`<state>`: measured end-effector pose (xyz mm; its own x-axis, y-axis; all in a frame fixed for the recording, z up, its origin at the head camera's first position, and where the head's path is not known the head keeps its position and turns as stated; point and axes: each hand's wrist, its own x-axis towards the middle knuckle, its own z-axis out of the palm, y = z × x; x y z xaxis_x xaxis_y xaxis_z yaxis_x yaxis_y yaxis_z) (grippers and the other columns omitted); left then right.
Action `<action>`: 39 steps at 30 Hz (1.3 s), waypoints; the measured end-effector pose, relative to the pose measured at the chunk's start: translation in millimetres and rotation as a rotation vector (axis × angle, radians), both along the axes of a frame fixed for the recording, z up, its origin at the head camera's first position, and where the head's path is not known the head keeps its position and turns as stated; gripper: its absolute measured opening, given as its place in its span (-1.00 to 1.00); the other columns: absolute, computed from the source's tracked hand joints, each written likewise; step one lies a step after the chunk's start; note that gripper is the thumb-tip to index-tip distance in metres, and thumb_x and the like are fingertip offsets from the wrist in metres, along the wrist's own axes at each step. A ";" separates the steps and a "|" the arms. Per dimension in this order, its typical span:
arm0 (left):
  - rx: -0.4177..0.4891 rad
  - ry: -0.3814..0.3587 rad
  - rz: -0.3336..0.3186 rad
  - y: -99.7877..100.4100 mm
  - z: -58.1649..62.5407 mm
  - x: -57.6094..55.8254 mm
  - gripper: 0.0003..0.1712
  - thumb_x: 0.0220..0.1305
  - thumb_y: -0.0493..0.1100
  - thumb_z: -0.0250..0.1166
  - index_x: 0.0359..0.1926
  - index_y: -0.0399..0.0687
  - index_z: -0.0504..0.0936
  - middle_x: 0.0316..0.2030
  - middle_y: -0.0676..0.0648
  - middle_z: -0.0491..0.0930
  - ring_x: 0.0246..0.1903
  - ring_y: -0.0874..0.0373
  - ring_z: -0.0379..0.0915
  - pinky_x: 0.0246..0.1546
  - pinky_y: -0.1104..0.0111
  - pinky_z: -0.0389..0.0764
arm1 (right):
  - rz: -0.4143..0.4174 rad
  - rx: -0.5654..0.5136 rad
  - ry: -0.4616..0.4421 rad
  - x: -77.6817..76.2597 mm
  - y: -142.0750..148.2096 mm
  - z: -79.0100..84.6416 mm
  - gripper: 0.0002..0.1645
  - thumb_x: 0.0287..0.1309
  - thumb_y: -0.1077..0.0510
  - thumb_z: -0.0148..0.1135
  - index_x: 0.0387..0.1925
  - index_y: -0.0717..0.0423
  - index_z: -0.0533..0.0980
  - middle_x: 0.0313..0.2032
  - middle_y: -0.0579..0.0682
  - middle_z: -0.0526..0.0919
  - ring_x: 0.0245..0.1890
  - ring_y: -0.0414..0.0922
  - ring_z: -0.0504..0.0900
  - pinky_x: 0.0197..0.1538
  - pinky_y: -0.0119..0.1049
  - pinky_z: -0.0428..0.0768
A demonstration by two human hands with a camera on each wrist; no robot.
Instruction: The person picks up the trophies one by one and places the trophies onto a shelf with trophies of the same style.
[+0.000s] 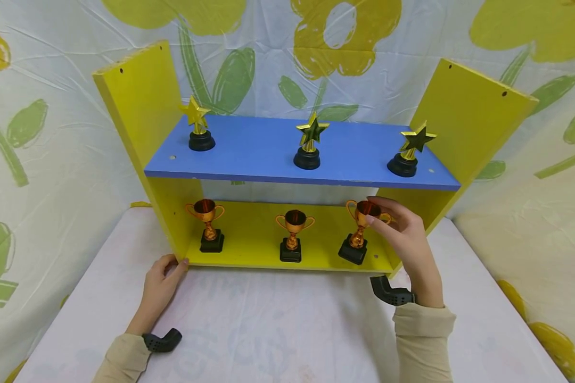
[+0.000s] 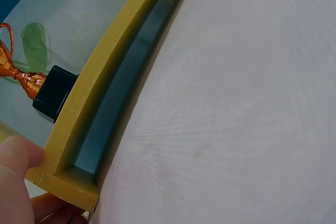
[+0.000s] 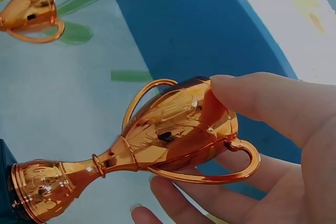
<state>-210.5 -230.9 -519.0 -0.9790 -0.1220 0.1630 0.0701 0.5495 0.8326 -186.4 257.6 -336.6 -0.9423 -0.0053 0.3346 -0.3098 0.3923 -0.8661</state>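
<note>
My right hand (image 1: 404, 231) pinches the bowl of a bronze-coloured trophy cup (image 3: 184, 124), thumb near the rim and fingers on the far side. The cup's black base is tilted at the right end of the yellow lower shelf (image 1: 249, 258). Two like trophy cups stand on that board, one in the middle (image 1: 293, 229) and one at the left (image 1: 208, 226). Down at the front left corner, my left hand (image 1: 160, 282) holds the shelf unit (image 2: 79, 108), thumb on its front edge and fingers around the outside of the side panel.
Three gold star trophies with black bases, at left (image 1: 201, 139), middle (image 1: 307, 157) and right (image 1: 403, 165), stand on the blue upper board (image 1: 254, 154). Yellow side panels (image 1: 474, 117) rise at both ends. A flowered cloth (image 1: 273, 32) hangs behind; a white cloth covers the table (image 1: 278, 324).
</note>
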 end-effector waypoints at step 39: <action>0.007 0.005 -0.005 -0.4 -0.8 0.7 -0.47 0.44 0.07 0.18 0.15 -0.31 0.50 0.08 -0.33 0.49 0.15 -0.19 0.32 0.22 -0.07 0.29 | 0.112 0.160 -0.173 -15.6 39.3 -26.6 -0.42 0.39 0.06 0.17 0.37 0.13 0.37 0.24 0.13 0.50 0.13 -0.15 0.43 0.09 -0.47 0.40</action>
